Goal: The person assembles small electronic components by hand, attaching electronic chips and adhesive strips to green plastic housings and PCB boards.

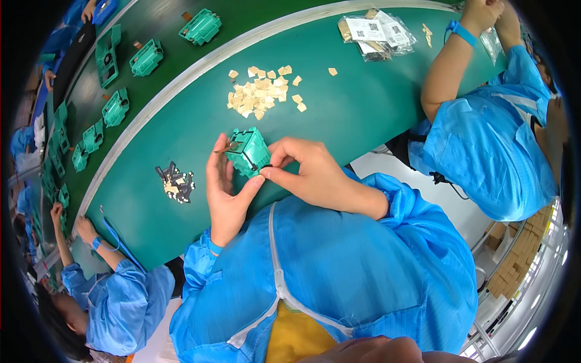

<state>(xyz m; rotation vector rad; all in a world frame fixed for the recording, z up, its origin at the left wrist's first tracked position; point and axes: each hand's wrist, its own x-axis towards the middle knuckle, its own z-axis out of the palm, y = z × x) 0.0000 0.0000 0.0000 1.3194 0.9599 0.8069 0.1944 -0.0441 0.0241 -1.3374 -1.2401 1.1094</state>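
The left hand [225,195] cradles the small green plastic housing [249,151] from below and behind, while the right hand [305,172] pinches a black part at its lower right corner. The housing looks light and rigid, best gripped by its flat sides, and sits raised above the green table [363,103] between both hands

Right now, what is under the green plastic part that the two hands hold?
The left hand cups the green plastic part from below; beneath lies the green table. The part's underside is covered.
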